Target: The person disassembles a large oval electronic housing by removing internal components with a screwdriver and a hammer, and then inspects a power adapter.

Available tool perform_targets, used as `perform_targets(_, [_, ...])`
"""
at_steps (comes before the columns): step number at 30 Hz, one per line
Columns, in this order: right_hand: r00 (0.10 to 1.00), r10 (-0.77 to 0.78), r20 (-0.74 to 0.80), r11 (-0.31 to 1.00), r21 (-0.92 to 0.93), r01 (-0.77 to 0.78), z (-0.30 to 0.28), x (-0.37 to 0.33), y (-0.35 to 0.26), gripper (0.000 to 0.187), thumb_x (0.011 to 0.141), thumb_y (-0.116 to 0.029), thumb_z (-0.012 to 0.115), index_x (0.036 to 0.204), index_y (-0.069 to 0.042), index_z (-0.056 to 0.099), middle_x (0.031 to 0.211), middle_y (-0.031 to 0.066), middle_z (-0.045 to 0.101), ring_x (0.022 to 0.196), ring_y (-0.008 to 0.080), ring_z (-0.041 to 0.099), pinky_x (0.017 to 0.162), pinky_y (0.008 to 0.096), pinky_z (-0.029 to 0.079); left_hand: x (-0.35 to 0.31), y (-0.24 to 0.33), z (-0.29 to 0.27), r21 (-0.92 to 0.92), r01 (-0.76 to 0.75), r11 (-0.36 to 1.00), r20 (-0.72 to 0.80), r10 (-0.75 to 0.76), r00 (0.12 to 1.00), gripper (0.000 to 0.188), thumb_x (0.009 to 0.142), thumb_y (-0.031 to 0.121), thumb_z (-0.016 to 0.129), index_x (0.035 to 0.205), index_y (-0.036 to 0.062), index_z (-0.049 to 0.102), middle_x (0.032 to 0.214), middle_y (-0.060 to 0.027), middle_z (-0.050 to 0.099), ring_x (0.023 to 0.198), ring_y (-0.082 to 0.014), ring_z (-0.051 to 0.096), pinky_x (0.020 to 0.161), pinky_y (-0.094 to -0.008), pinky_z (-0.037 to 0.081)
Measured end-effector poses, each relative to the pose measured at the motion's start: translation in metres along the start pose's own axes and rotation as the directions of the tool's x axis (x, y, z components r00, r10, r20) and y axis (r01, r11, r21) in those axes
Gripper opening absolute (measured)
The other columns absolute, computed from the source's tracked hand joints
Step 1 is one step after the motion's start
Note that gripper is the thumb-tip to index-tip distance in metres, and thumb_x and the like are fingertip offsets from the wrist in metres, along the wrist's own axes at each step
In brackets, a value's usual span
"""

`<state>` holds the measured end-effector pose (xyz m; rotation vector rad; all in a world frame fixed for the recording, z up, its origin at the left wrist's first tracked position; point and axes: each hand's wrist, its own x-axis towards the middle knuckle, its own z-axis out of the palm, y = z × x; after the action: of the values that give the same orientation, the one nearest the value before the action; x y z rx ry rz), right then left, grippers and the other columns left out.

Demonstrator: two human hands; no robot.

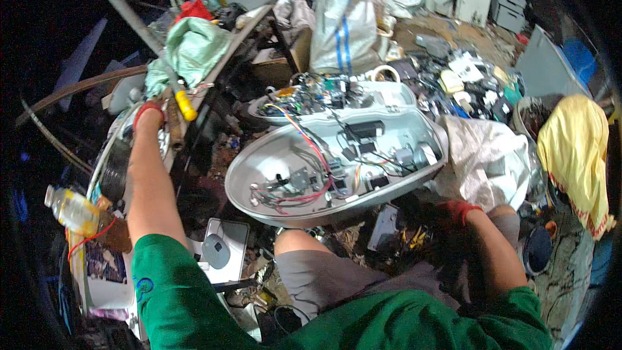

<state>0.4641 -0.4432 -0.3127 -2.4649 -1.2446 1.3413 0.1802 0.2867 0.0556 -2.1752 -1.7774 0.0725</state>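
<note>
A long grey oval plastic housing (259,185) lies open in front of me, tilted up to the right. Inside it are red and yellow wires (311,146), black cables and small metal parts. My left hand (149,115), in a red glove, reaches far left beside a rusty pipe (173,126) and a grey pole with a yellow end (186,106). Its fingers are too blurred to show a grip. My right hand (461,212), also red-gloved, is low by the housing's right end, near a white sack (489,162). Shadow hides its fingers.
Behind the housing, its other half (398,94) holds circuit boards. A heap of plastic scrap (463,81) spreads to the back right. A tall white sack (340,23) stands behind. A yellow bag (573,155) stands right; a plastic bottle (71,209) lies left.
</note>
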Motion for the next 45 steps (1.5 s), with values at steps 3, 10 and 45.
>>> perform_targets(3, [1.0,0.018,0.01,0.998,0.059,-0.018,0.007,-0.002,0.016,0.05,0.083,-0.035,0.06,0.127,-0.013,0.056,0.125,0.0155,0.06,0.116,0.032,0.057,0.098,0.0413,0.045,0.01,0.008,0.005,0.105,0.026,0.994,0.079,-0.034,0.996,0.04,0.078,0.018,0.07,0.118,0.0144,0.066,0.13,-0.006,0.059,0.119,-0.0243,0.057,0.096,-0.0436,0.048])
perform_targets(10, [1.0,-0.028,-0.006,0.982,0.186,0.028,0.016,0.033,0.04,0.046,0.085,-0.03,0.056,0.129,-0.014,0.055,0.127,0.0146,0.059,0.116,0.0319,0.056,0.099,0.0417,0.045,0.068,-0.034,0.023,0.063,-0.221,0.973,-0.088,0.226,0.97,0.034,0.089,0.029,0.051,0.116,0.0153,0.066,0.12,-0.0124,0.063,0.112,-0.0316,0.06,0.091,-0.0452,0.048])
perform_targets(45, [1.0,0.0,-0.021,0.981,-0.192,-0.004,-0.013,-0.006,-0.038,0.068,0.077,-0.06,0.063,0.127,-0.014,0.056,0.127,0.0146,0.059,0.119,0.0337,0.055,0.099,0.0439,0.044,-0.077,-0.004,-0.035,-0.286,0.084,0.954,0.144,-0.043,0.989,0.089,0.066,0.08,0.06,0.128,0.0158,0.059,0.131,-0.012,0.058,0.118,-0.0298,0.057,0.096,-0.0451,0.045])
